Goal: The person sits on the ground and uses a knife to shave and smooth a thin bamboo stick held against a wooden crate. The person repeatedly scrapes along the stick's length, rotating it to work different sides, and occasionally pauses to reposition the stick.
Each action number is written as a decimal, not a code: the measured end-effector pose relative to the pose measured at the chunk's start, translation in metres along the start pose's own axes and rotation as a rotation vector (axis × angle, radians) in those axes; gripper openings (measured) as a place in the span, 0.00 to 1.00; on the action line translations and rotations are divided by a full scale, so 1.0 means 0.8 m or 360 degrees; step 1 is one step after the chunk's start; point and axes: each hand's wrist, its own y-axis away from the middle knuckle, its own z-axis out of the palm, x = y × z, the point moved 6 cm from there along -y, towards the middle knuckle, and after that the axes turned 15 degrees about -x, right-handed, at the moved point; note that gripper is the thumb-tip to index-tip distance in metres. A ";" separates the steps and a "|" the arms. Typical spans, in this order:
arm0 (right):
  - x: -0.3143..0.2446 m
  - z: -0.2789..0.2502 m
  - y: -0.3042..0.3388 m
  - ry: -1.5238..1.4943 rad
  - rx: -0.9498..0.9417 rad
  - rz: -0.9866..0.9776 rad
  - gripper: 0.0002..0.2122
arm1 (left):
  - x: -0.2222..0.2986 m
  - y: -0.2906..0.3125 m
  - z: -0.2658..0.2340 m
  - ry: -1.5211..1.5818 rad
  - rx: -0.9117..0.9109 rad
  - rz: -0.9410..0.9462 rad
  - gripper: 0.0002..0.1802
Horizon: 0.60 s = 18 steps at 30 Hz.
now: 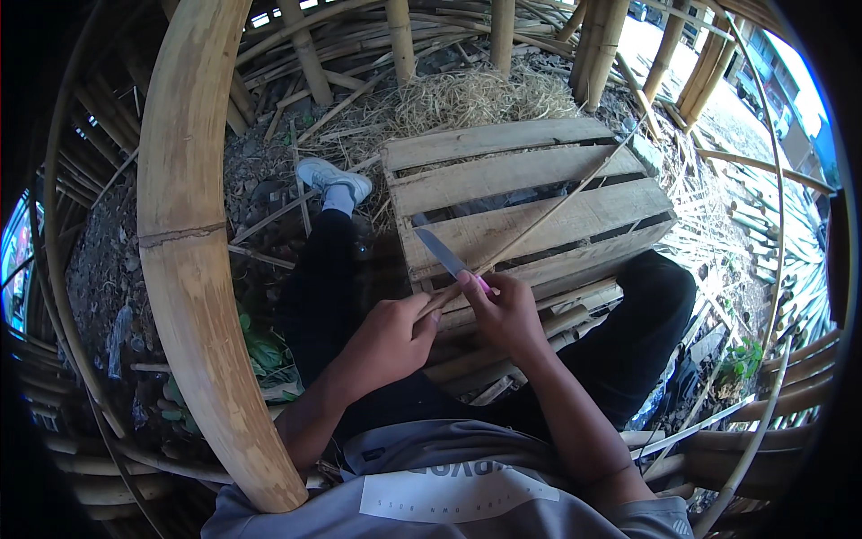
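Note:
My left hand [384, 340] is closed around the lower end of a long thin bamboo strip [567, 199], which slants up to the right across a slatted wooden crate [489, 141]. My right hand [510, 316] grips a knife [440, 250] by its pink handle, thumb towards the blade. The blade points up and left, over the crate's near left corner. Right where the hands almost meet, the knife lies against or just above the strip; I cannot tell if it touches. Behind my fingers the strip's near end is mostly hidden.
A thick bamboo pole [184, 171] rises close by on the left, in front of my left forearm. Straw [485, 96] is heaped behind the crate, near bamboo posts [401, 40]. My legs straddle the crate's near side. Cut bamboo pieces [777, 247] lie at the right.

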 end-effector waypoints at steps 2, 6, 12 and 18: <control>-0.002 -0.001 -0.003 0.0012 -0.0029 0.0026 0.30 | -0.003 0.003 -0.006 0.0192 -0.0128 -0.0080 0.13; -0.008 -0.006 -0.010 -0.0005 -0.0143 0.0196 0.30 | -0.018 0.004 -0.013 0.0363 -0.0175 0.0047 0.15; 0.029 -0.020 -0.018 0.0206 -0.0161 0.0126 0.23 | -0.048 0.002 -0.006 0.0456 0.0203 -0.0001 0.10; 0.028 -0.068 -0.023 -0.0021 -0.0102 0.0589 0.25 | -0.051 0.007 -0.018 -0.0152 0.0530 0.0289 0.11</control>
